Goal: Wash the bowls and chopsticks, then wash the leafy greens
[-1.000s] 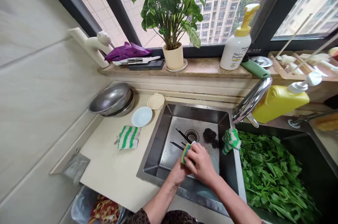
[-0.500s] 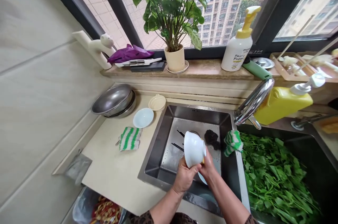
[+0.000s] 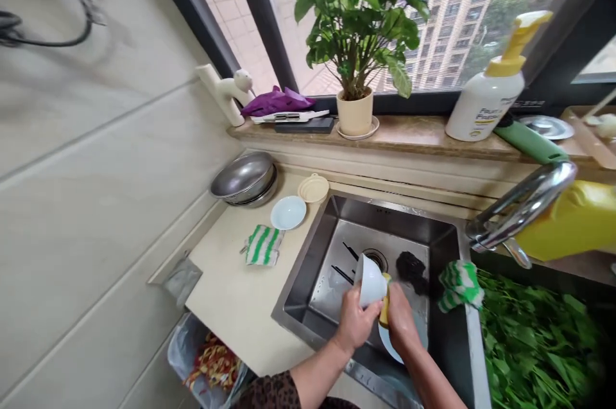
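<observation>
My left hand [image 3: 355, 325] grips a small white bowl [image 3: 371, 282], tilted on its side over the stainless steel sink [image 3: 312, 293]. My right hand [image 3: 402, 321] holds a yellow sponge [image 3: 384, 307] against the bowl's outside. Beneath my right hand, a white dish [image 3: 389, 345] rests partly hidden in the sink. Two dark chopsticks [image 3: 347, 261] lie on the sink floor near the drain, and a dark scouring pad [image 3: 411, 271] sits beside the drain.
A green-striped cloth [image 3: 459, 285] hangs on the sink's right edge, beside a basin of leafy greens [image 3: 534, 345]. A chrome faucet [image 3: 522, 207] arches above. On the left counter are a white saucer [image 3: 287, 212], steel bowls [image 3: 243, 178] and another striped cloth [image 3: 262, 245].
The white bowl has appeared in my left hand since the earliest frame, with the sponge now against it in my right hand. The whole view has shifted, with the sink further right.
</observation>
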A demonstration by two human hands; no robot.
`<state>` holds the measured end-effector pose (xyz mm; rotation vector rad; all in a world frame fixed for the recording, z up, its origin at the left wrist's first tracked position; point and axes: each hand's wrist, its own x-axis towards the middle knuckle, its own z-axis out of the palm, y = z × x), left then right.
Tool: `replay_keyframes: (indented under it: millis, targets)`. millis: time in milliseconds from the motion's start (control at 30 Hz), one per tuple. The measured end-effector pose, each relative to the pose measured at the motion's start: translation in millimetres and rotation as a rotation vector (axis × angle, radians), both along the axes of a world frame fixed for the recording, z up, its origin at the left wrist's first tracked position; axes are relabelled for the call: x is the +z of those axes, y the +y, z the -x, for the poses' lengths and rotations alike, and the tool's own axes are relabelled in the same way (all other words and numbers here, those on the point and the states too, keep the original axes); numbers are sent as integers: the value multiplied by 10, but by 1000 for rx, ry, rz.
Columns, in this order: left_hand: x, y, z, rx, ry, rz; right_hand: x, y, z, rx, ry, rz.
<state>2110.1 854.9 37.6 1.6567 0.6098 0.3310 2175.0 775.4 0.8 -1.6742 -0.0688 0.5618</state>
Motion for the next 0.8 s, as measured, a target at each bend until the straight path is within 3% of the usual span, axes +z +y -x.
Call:
replay_keyframes:
  millis: [133, 233, 367, 467, 600, 800]
  targets:
    - [105, 149, 13, -5, 24, -244, 7, -93, -75, 239, -50, 80]
    - [272, 459, 67, -4, 40, -493, -123, -218, -148, 280, 8, 175]
    - [536, 1195, 156, 73, 81, -880, -368, -433, -300, 172, 125, 266]
    - [683, 1815, 155, 34, 290, -1128, -472, -534, -331, 127, 200, 285]
    - [744, 2341, 72, -125, 636, -1200, -448, -561, -229, 100, 343, 227]
    - [581, 2537, 9, -233, 724, -1165, -182, -596, -150, -114, 606, 19]
